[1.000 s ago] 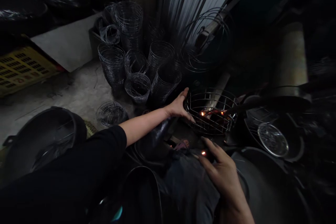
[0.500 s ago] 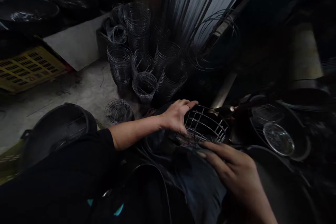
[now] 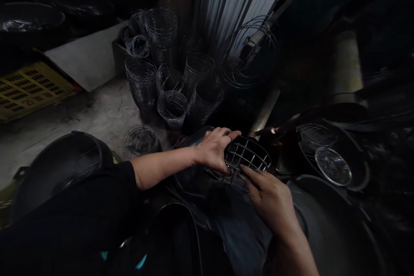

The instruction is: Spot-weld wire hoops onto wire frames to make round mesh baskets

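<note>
A round basket of shiny metal wire sits tilted over my lap in the head view. Its left side is gripped by my left hand, thumb at the near edge and fingers along the far edge. My right hand has its fingers bent in against the basket's near side, fingertips touching the wires. Whether a small piece of wire is pinched there I cannot make out. Dark cloth covers my legs beneath the basket.
Stacks of wire rings stand on the floor ahead. To the left are a black tub and a yellow crate. On the right, a dark basin lies near a tub holding a round wire piece. A pale pipe slants behind the basket.
My right hand has moved in to the left, and its fingertips now bend against the basket's near side. My left hand keeps its hold. The view has shifted slightly.
</note>
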Available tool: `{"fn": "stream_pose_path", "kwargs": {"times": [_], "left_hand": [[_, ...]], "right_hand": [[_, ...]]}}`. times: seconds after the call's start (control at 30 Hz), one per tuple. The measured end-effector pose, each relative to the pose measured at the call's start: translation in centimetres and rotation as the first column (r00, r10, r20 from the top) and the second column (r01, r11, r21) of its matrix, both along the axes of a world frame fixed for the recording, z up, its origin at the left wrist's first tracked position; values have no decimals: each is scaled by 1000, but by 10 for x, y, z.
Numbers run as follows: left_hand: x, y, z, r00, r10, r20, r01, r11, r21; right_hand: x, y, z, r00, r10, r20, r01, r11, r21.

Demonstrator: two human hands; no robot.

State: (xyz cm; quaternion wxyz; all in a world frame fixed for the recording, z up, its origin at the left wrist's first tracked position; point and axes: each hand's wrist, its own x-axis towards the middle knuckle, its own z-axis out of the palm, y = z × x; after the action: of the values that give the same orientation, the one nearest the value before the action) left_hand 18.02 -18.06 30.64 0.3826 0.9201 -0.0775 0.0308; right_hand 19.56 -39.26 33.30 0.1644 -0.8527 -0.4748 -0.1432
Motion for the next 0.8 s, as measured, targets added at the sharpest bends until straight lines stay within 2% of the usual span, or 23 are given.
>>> {"fn": "stream_pose_path", "kwargs": {"times": [0.17,0.37,0.6,0.73,0.8], "left_hand": [[18,-8,-4,997,14,75,-12,999,-31],[48,-12,-9,988,53,144,-39,995,-93],[66,-13,-1,990,72,120,-61,993,-98],[67,-13,2,987,87,137,-76,994,-80],[67,-13,5,987,89,136,-81,994,-68]], "right_hand": [[15,-8,-3,993,7,115,-19,995,98],[42,-13,-1,984,2,178,-20,995,96],[67,-11,2,993,-10,119,-4,994,113],[70,-9,-4,995,8,95,-27,979,200],[68,-8,-2,995,7,103,-27,980,196]]}}
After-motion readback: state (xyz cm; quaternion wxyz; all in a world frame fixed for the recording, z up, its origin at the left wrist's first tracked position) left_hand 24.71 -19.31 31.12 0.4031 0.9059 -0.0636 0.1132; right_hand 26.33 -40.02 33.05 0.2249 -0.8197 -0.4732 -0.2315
